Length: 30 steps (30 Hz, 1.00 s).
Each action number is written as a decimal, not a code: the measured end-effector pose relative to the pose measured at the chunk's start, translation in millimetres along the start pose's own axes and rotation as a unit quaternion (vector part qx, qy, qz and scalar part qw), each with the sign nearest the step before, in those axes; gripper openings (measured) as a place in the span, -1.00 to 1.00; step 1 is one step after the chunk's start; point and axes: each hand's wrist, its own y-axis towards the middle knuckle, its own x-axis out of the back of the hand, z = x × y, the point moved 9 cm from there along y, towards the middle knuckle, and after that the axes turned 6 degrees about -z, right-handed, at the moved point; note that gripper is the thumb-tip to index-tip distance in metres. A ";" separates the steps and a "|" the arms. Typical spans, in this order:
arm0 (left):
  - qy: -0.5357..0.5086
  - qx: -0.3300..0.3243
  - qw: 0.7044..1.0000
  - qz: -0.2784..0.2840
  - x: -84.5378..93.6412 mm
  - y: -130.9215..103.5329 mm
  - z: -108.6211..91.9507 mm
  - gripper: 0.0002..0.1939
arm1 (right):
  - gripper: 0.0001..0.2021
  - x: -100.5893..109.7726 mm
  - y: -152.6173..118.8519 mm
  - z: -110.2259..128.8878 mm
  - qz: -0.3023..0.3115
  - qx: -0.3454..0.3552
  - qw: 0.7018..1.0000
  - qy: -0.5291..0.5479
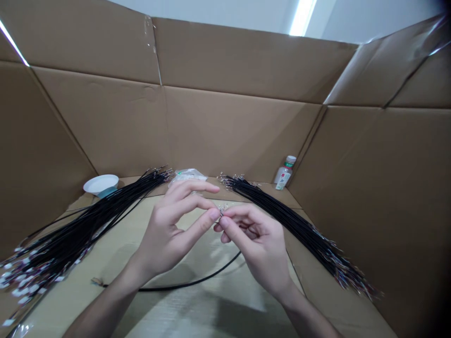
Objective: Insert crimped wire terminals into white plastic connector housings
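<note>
My left hand and my right hand meet over the middle of the work surface. Both pinch, thumb to forefinger, at the stripped wire end of a black cable. Thin wires with small metallic tips stick up between the fingertips; their detail is too small to make out. The left hand's other fingers stretch out, while those of the right curl underneath. From beneath the right hand the cable curves down and left across the surface, passing under the left wrist to a frayed end with loose coloured wires.
A bundle of black cables with white connectors lies left; another bundle with bare wire ends lies right. A white bowl, a clear plastic bag and a bottle stand at the back. Cardboard walls enclose the surface.
</note>
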 end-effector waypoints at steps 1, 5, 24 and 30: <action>-0.006 0.010 1.000 -0.002 -0.1 -0.1 1.4 -0.87 | -0.98 0.5 -0.2 -0.1 -0.001 0.004 1.000 -0.008; -0.037 0.053 0.998 0.002 -2.2 -0.9 8.3 -0.87 | -0.97 1.5 -1.2 -0.5 -0.001 0.013 1.000 -0.028; -0.075 0.110 0.991 0.015 -14.3 -4.1 16.4 -0.88 | -0.92 3.7 7.1 -7.1 -0.005 -0.045 0.997 0.055; -0.063 0.098 0.993 0.020 -15.1 -3.8 14.7 -0.88 | -0.90 3.8 8.0 -9.0 -0.004 -0.047 0.998 0.049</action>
